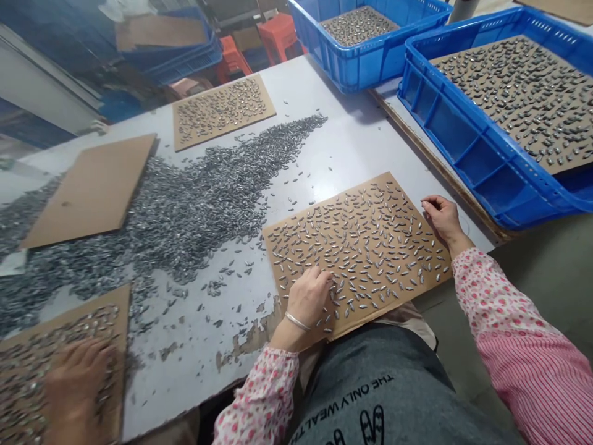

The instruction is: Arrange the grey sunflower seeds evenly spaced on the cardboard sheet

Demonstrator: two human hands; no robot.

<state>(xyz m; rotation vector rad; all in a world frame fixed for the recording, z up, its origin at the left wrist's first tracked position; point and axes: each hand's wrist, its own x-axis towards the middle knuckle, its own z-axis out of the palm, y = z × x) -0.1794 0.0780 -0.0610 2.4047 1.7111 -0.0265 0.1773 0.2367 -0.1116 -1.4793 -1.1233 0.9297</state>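
Note:
A brown cardboard sheet [343, 213] lies at the table's front edge, covered with small silvery metal pieces set apart from one another. Over its lower left part rests my left hand [309, 295], wearing a bracelet, its fingers bent together among the pieces; what lies under the fingertips is hidden. My right hand [443, 217] is beside the sheet's right edge, thumb and fingertips pinched together, and anything between them is too small to make out. A large heap of the same metal pieces [194, 204] spreads across the table left of the sheet.
At the lower left, another person's hand [76, 380] is over a second filled sheet. A bare cardboard sheet [92, 185] lies on the heap. A filled sheet [222, 108] sits farther back. Blue crates [463, 142] holding filled sheets stand at the right; red stools [278, 37] stand behind.

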